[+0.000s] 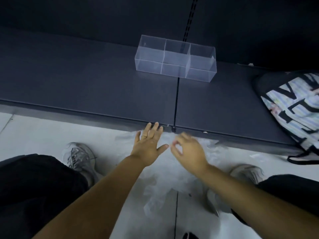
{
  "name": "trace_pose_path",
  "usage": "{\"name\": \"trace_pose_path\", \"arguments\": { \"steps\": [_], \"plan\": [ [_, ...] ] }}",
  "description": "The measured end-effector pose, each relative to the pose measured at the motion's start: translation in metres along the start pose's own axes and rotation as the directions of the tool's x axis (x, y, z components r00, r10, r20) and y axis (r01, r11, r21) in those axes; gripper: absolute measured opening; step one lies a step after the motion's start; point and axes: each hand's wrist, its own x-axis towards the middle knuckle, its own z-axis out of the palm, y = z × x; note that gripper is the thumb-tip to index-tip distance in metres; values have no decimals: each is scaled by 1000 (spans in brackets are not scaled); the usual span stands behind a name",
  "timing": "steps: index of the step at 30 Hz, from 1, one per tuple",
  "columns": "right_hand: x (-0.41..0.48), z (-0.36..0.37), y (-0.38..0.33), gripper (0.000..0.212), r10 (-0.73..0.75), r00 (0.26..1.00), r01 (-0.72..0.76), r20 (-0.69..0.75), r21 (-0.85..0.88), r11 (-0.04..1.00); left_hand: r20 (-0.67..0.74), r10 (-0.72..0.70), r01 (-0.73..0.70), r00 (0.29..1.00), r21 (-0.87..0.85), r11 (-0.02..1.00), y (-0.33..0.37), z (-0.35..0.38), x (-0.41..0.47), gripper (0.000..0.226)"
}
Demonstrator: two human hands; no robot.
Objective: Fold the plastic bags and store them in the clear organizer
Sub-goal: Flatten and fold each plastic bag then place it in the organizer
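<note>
Plastic bags are seen as one crumpled clear heap on the floor; their number cannot be told. One clear organizer, divided into three compartments, is set on the dark shelf. The left hand is laid flat on the plastic, fingers spread; the right hand is blurred, so its grip cannot be told

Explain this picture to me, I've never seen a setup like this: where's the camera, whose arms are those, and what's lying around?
There is no machine here: the camera sits on a person's head and looks down at their own two bare hands. The left hand is spread flat over crumpled clear plastic bags on the pale floor. The right hand has curled fingers but is blurred, so I cannot tell whether it pinches the plastic. Ahead, on a dark shelf, stands the clear organizer, its compartments empty. A patterned bag lies to the right.
</note>
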Motion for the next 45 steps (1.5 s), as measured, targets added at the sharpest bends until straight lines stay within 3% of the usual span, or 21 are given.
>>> {"name": "trace_pose_path", "arguments": {
  "steps": [3, 5, 7, 9, 11, 13, 15, 17, 19, 20, 23, 26, 28, 30, 31, 33, 36, 38, 40, 43, 45],
  "plan": [
    [-67, 30, 30, 86, 99, 878, 53, 469, -300, 952, 0, -73, 72, 997, -61, 996, 10, 13, -22, 73],
    [-85, 34, 49, 106, 109, 800, 207, 589, -442, 873, 92, -162, 175, 982, -153, 973, 18, 23, -37, 72],
    [-82, 27, 53, 89, 105, 802, 260, 587, -503, 824, 194, -228, 271, 954, -239, 932, 26, 30, -52, 70],
    [-68, 14, 49, 36, 29, 881, 268, 473, -549, 792, 252, -242, 310, 937, -283, 908, 33, 34, -64, 69],
    [-52, 2, 47, 6, 36, 928, 148, 371, -457, 877, 275, -248, 345, 929, -399, 849, 38, 30, -71, 72],
    [-39, -13, 40, 18, 176, 929, -121, 325, -183, 976, 324, -234, 392, 917, -612, 687, 43, 17, -74, 77],
    [-24, -37, 30, 26, 262, 925, -317, 277, 179, 931, 329, -193, 381, 924, -783, 492, 49, -3, -76, 78],
    [-13, -65, 20, 36, 288, 932, -353, 219, 376, 856, 261, -163, 304, 952, -879, 367, 50, -25, -78, 51],
    [-7, -91, 10, 44, 312, 933, -360, 180, 455, 815, 183, -149, 222, 972, -926, 307, 52, -44, -77, 17],
    [-5, -101, 6, 45, 326, 930, -368, 172, 483, 795, 151, -159, 190, 976, -945, 267, 52, -52, -76, 12],
    [-6, -126, -3, 48, 383, 868, -496, 315, 543, 678, 137, -298, 141, 945, -990, -7, 47, -74, -74, 18],
    [-13, -144, -11, 53, 311, 829, -550, 465, 580, 601, 206, -434, 104, 877, -963, -247, 39, -99, -78, 22],
    [-16, -150, -14, 41, 296, 848, -527, 440, 635, 565, 130, -561, 67, 818, -989, -131, 38, -109, -81, 29],
    [-18, -152, -16, 29, 358, 867, -489, 346, 731, 476, -176, -649, -65, 740, -979, 192, 45, -115, -91, 34],
    [-19, -151, -17, 27, 396, 863, -473, 313, 773, 421, -342, -603, -171, 720, -930, 324, 52, -119, -97, 27],
    [-21, -150, -21, 28, 434, 855, -444, 285, 834, 327, -493, -366, -304, 789, -832, 464, 67, -124, -105, 24],
    [-25, -147, -32, 43, 387, 888, -359, 247, 899, 251, -406, -83, -255, 910, -705, 662, 87, -121, -102, 51],
    [-29, -147, -38, 46, 347, 907, -327, 238, 918, 226, -356, -120, -198, 927, -733, 651, 90, -115, -98, 38],
    [-34, -150, -38, 41, 351, 902, -348, 250, 902, 253, -276, -192, -158, 942, -868, 471, 86, -112, -98, 23],
    [-43, -162, -21, 35, 462, 868, -420, 183, 766, 487, -178, -260, -113, 949, -963, 246, 74, -116, -102, 20],
    [-48, -169, -5, 32, 517, 845, -427, 136, 754, 500, -169, -230, -127, 958, -974, 189, 69, -122, -105, 19]
  ]
}}
